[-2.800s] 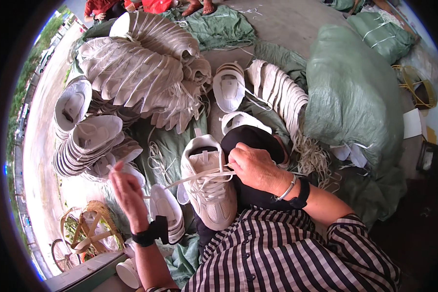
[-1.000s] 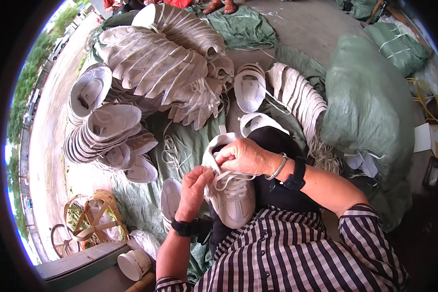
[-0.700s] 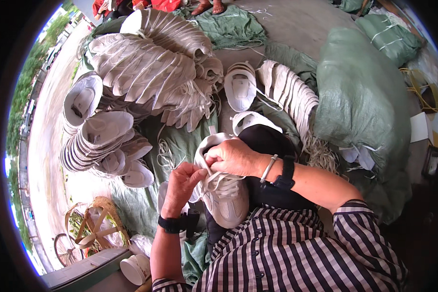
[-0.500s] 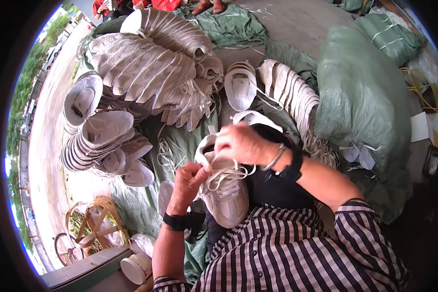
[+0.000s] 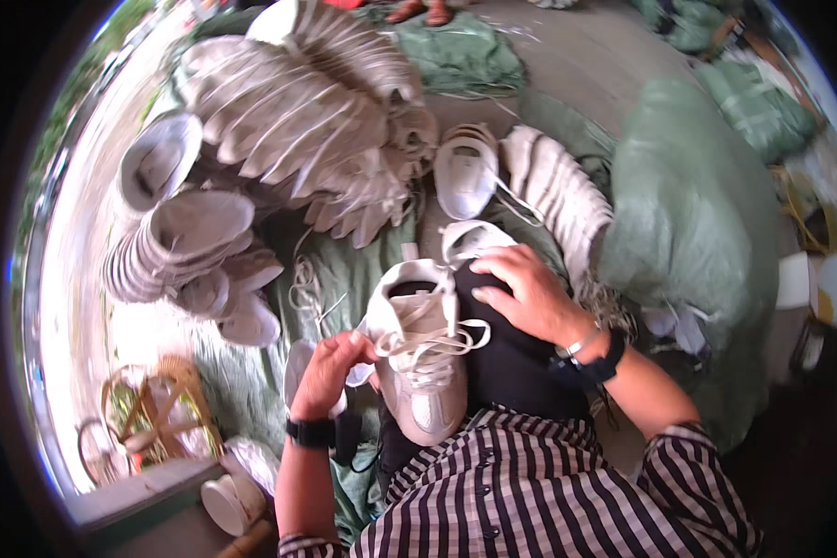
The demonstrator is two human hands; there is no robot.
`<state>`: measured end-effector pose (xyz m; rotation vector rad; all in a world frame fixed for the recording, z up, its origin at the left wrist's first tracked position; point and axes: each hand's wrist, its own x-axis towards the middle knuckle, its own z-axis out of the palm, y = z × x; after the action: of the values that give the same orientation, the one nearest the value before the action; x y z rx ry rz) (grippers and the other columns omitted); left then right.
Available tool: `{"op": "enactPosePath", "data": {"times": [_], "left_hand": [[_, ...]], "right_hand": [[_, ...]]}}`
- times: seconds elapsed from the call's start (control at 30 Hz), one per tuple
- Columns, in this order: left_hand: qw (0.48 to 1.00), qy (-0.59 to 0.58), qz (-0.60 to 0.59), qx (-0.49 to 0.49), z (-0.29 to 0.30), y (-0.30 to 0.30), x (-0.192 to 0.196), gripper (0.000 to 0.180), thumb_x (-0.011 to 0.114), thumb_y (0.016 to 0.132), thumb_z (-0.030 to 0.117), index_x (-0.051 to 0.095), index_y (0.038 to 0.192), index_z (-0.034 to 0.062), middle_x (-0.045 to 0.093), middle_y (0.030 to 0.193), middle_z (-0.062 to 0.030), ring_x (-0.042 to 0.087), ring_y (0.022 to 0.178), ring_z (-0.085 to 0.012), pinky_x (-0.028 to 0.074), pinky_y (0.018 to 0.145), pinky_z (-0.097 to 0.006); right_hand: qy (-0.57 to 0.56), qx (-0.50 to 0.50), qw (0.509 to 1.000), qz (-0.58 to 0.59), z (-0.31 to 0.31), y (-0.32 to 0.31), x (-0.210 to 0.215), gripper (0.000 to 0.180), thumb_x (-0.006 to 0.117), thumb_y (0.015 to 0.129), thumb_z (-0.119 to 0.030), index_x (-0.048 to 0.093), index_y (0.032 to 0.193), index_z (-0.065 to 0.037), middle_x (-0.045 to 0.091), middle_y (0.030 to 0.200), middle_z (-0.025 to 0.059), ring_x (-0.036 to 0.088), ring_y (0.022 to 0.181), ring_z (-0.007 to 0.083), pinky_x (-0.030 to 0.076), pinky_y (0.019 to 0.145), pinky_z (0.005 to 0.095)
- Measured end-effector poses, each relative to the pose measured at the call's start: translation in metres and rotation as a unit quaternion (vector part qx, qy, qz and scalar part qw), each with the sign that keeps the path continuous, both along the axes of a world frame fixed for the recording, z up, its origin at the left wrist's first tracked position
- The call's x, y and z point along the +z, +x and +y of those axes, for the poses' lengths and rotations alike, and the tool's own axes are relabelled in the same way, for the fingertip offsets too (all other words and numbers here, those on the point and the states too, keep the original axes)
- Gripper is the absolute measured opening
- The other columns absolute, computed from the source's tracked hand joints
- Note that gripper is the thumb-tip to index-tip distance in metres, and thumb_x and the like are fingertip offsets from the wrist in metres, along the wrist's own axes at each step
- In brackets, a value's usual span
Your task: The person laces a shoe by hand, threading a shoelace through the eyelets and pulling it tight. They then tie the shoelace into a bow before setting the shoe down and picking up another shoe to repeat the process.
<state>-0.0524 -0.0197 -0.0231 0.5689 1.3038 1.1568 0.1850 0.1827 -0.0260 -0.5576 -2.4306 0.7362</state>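
Observation:
A white and pale grey sneaker (image 5: 423, 372) rests on my lap, toe toward me, its opening away from me. Its laces are looped loosely over the tongue. My left hand (image 5: 325, 372) pinches the shoe's left side; the fingertips behind it are partly hidden. My right hand (image 5: 530, 296) is apart from the sneaker, above my black-trousered leg, with fingers spread and nothing held. Just beyond those fingers is a white shoe upper (image 5: 474, 239). Farther off, another pale upper (image 5: 465, 177) has a lace trailing from it.
Nested shoe uppers form a large heap (image 5: 298, 121) at far left, a stack (image 5: 200, 228) nearer left and a row (image 5: 558, 186) at right. A bulging green sack (image 5: 688, 251) stands at right. A woven basket (image 5: 163, 409) and white tub (image 5: 234, 504) are at lower left.
My right hand has left the sneaker's opening and moved right, its fingers now spread. The left hand has slid lower along the shoe's side. The whole view has shifted slightly.

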Motion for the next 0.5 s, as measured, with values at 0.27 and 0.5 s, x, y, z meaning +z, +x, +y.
{"op": "enactPosePath", "data": {"times": [0.27,0.5], "left_hand": [[0.816,-0.126,0.563,-0.022,-0.063,-0.032,-0.224,0.04,0.062,0.083,0.036,0.061,0.111,0.008,0.062,0.105,-0.0205,0.058,0.097,-0.0401,0.046,0.089,-0.045],[0.796,-0.26,0.45,-0.31,-0.043,-0.031,-0.278,0.043,0.054,0.08,0.036,0.057,0.119,0.019,0.057,0.121,-0.0119,0.05,0.114,-0.0384,0.043,0.089,-0.055]], "right_hand": [[-0.026,0.023,0.998,-0.058,-0.009,0.007,-0.002,0.04,0.059,0.081,-0.011,0.052,0.119,-0.004,0.049,0.126,0.0151,0.043,0.116,0.0354,0.034,0.101,0.042],[-0.012,0.038,0.995,-0.09,-0.006,-0.001,-0.001,0.039,0.055,0.083,-0.013,0.05,0.12,-0.004,0.048,0.127,0.0153,0.043,0.117,0.0363,0.033,0.101,0.0427]]}}
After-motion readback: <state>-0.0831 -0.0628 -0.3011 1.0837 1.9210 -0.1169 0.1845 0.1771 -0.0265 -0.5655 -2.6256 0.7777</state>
